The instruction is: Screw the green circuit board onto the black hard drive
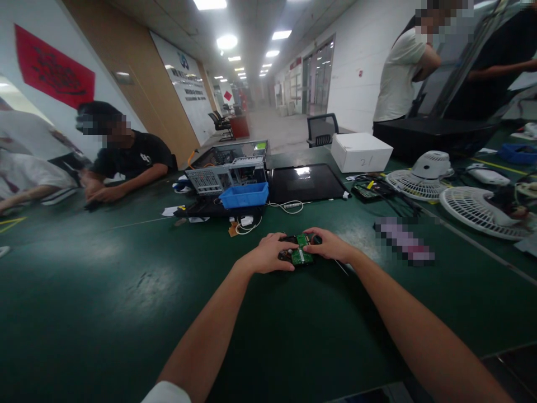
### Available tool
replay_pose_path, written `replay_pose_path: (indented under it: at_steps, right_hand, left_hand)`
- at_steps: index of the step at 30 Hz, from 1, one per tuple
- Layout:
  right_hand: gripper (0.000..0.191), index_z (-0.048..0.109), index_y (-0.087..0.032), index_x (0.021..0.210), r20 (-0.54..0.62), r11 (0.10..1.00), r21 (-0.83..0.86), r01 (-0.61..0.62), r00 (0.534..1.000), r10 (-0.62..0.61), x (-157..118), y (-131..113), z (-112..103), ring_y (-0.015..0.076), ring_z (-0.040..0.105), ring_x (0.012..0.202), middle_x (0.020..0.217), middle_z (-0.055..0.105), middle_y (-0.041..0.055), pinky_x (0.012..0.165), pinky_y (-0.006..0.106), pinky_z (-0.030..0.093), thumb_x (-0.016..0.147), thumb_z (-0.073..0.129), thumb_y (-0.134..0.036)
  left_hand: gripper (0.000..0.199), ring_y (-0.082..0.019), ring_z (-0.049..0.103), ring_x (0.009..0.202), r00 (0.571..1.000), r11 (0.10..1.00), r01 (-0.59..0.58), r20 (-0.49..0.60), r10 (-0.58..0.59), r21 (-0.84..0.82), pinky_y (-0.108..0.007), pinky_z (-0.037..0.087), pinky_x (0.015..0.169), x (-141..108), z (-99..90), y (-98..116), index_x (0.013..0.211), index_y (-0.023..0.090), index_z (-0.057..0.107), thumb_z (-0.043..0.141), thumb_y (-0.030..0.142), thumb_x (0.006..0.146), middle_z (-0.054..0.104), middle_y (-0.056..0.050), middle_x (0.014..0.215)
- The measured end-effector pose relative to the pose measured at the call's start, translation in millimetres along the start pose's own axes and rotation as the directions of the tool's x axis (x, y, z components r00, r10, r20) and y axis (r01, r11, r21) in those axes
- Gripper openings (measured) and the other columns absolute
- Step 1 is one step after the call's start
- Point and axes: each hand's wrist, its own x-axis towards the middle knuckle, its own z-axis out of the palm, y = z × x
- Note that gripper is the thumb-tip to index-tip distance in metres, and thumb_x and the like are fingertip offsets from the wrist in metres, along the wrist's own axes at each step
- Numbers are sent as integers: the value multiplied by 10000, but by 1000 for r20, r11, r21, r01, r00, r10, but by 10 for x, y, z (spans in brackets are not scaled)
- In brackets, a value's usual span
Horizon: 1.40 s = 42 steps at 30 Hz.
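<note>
A small black device with a green circuit board (302, 256) on it lies on the dark green table in front of me. My left hand (268, 254) grips its left side, thumb at the near edge and fingers over the far part. From the right, my right hand (329, 245) has its fingers closed on the board's right edge. Something dark and rounded shows under the right palm, and a thin metal shaft (342, 267) sticks out below it. This looks like a screwdriver tucked in the hand, though its handle is mostly hidden.
Beyond my hands stand an open computer case (229, 168), a blue bin (245, 196) and a flat black panel (306, 182). A white box (361, 152), fan parts (428, 173) and cables are to the right. Other people work at both sides.
</note>
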Motion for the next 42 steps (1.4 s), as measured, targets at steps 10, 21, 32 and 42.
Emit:
replay_pose_path:
  at_steps: [10,21,32,42]
  right_hand:
    - [650,564,-215,1367,-10,999,-39,1,1000,-1,22,9,-3,67,493,606,951,616,19,488,184,383,804,811,-425]
    - [684,551,-225,1372,-4,1000,-22,-5,1000,4,49,55,-5,60,475,561,930,613,2,453,194,350,788,823,-455]
    - [707,534,-236,1407,-19,1000,-28,-8,1000,8,33,31,11,66,480,580,971,616,16,456,194,347,796,812,-461]
    - [657,614,-212,1277,-29,995,-101,12,999,-15,11,-8,8,95,501,615,849,608,-4,507,209,368,753,824,-548]
  left_hand:
    - [716,-409,377,1426,1000,1000,0,25,0,16,-578,310,1155,-1,-10,13,1461,416,544,764,594,803,318,-87,1623]
    - [711,-409,358,1439,999,1000,0,52,0,1,-588,300,1164,-33,-60,44,1479,449,506,760,554,824,306,-59,1634]
    - [652,-412,364,1424,999,999,-37,32,37,4,-587,296,1161,-28,-30,33,1443,455,555,763,516,828,319,-58,1619]
    - [619,-393,397,1420,996,996,-79,45,81,-45,-560,336,1148,-76,-90,24,1415,428,594,737,580,832,387,-62,1590]
